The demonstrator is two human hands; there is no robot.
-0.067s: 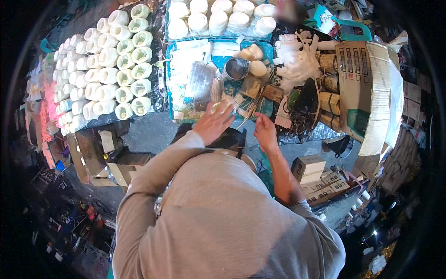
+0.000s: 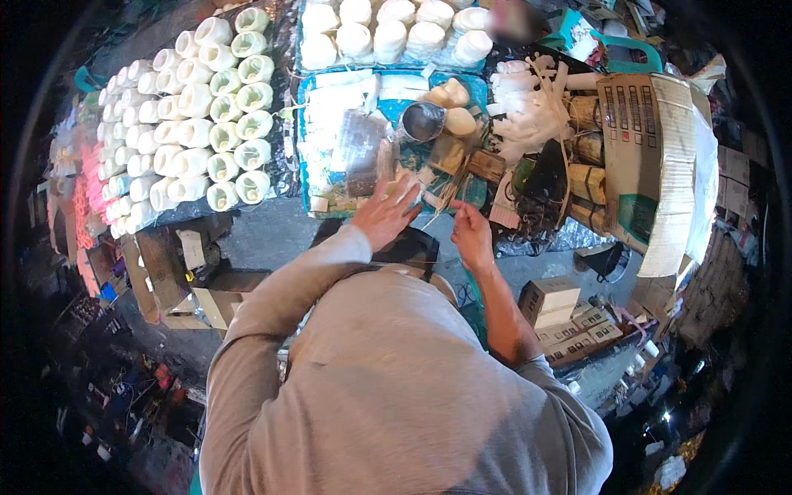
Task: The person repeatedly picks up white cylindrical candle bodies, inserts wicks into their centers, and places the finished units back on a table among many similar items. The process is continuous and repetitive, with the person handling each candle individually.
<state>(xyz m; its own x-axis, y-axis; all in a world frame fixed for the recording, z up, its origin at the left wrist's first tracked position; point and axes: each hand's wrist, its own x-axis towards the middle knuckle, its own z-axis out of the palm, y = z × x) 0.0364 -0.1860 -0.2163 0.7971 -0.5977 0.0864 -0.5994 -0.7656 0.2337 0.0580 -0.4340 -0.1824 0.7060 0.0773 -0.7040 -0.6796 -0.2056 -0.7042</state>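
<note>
My left hand [image 2: 386, 216] reaches over the near edge of a blue-green tray [image 2: 476, 183], its fingers stretched and apart above small pale scraps. Anything under the palm is hidden. To its right, my right hand [image 2: 473, 238] is closed in a pinch with the index finger forward. Whatever it pinches is too small to make out. Thin straw-like strips [image 2: 448, 196] lie between the hands, close to the right fingertips. Farther in the tray are a dark metal cup [image 2: 422, 121], a pale rounded block [image 2: 459, 123] and a clear plastic-looking sheet [image 2: 361, 148].
Rows of pale cup-shaped pieces [image 2: 195, 100] stand at left, with more wrapped white pieces [image 2: 389, 40] beyond the tray. At right are white strips [image 2: 528, 120], brown tied bundles [image 2: 587, 183] and a large cardboard box [image 2: 631, 148]. Small cartons [image 2: 549, 301] sit lower right.
My left hand has shifted slightly right and forward, covering the pale round thing that showed beneath its fingers. The right hand stays almost in place.
</note>
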